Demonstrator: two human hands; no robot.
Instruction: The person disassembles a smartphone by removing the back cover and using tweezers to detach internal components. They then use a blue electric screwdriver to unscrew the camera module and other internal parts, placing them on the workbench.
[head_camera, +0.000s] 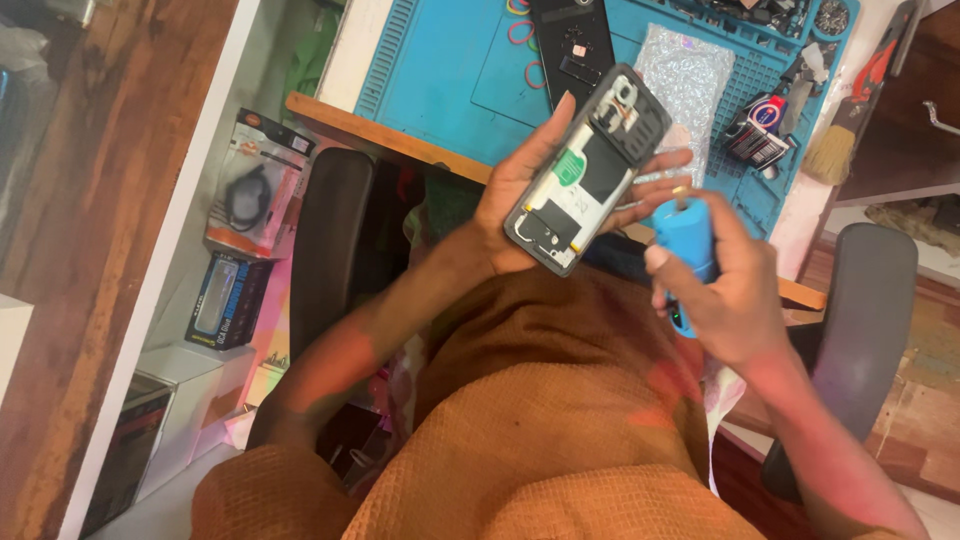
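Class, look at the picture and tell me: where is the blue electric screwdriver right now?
In the head view, the blue electric screwdriver sits right of centre, gripped in the right hand, tip up beside the opened phone in the left hand.

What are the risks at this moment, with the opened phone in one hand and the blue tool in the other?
1. The left hand holds the opened phone in the air beyond the mat; it may slip and fall.
2. The blue electric screwdriver in the right hand points near the bare insides; a slip might scratch them.
3. Any loosened screw could drop into the lap, not on the mat.
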